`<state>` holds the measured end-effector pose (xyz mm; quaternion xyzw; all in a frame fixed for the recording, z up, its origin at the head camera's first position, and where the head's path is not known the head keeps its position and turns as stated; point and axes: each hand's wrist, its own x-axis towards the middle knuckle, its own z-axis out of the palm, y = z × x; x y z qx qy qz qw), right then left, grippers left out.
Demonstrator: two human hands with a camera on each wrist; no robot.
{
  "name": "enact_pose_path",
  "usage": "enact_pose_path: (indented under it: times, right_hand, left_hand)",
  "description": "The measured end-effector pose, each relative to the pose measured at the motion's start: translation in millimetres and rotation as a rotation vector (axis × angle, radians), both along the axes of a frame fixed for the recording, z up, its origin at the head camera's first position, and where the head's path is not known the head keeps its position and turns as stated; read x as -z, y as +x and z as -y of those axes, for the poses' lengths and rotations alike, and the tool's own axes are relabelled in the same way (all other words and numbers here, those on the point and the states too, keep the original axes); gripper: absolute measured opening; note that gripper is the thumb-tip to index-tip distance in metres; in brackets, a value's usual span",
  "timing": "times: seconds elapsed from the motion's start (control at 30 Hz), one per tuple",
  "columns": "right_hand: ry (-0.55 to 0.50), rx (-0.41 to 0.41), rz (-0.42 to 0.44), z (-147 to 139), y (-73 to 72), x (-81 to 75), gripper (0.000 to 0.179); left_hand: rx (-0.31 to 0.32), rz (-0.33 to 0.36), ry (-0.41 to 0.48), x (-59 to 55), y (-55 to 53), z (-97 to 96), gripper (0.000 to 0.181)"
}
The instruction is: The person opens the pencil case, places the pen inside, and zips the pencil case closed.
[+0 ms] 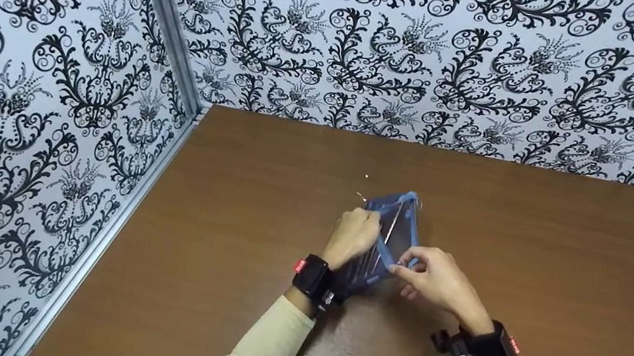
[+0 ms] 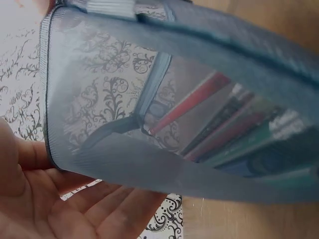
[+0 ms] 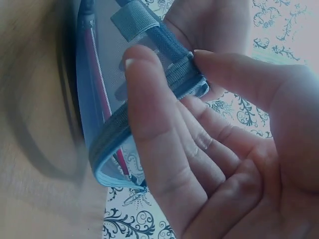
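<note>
A see-through blue mesh pencil pouch [image 1: 403, 234] with blue trimmed edges is held tilted above the table, its mouth parted. Through its side in the left wrist view show a red pencil [image 2: 189, 103] and several dark, pink and green pens [image 2: 234, 127]. My left hand [image 1: 354, 234] grips the pouch along its left side. Between thumb and index finger, my right hand [image 1: 435, 280] pinches the zipper-edged rim near a corner. A short fabric tab [image 3: 134, 21] sits on the pouch close to those fingertips.
The brown wooden table [image 1: 250, 192] runs out to all sides of the hands. Patterned black-and-white wall panels [image 1: 378, 40] rise behind it and on the left, with a grey metal post [image 1: 165, 4] at the back-left corner.
</note>
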<state>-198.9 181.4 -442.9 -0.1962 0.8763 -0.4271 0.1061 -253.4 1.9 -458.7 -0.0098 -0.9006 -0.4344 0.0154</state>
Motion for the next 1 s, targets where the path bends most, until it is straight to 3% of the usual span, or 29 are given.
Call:
enact_pose_path:
  times: [0.2,0.4,0.67,1.0]
  right_hand:
    - [-0.008,0.028,-0.05,-3.1,-2.0,-6.7,0.017]
    - [0.032,0.123,-0.093,-1.7,-4.8,-14.3,0.028]
    - [0.168,0.25,-0.283,4.6,-7.9,-24.6,0.034]
    - [0.189,0.28,-0.277,13.7,-8.7,-40.8,0.021]
  left_hand:
    - [0.002,-0.011,0.034,-1.8,-4.3,-0.5,0.042]
    - [-0.012,0.002,0.091,-4.1,-5.2,1.1,0.041]
    - [-0.02,0.016,0.17,-6.8,-6.3,5.0,0.042]
    - [-0.064,0.102,0.352,-9.8,-5.1,4.0,0.038]
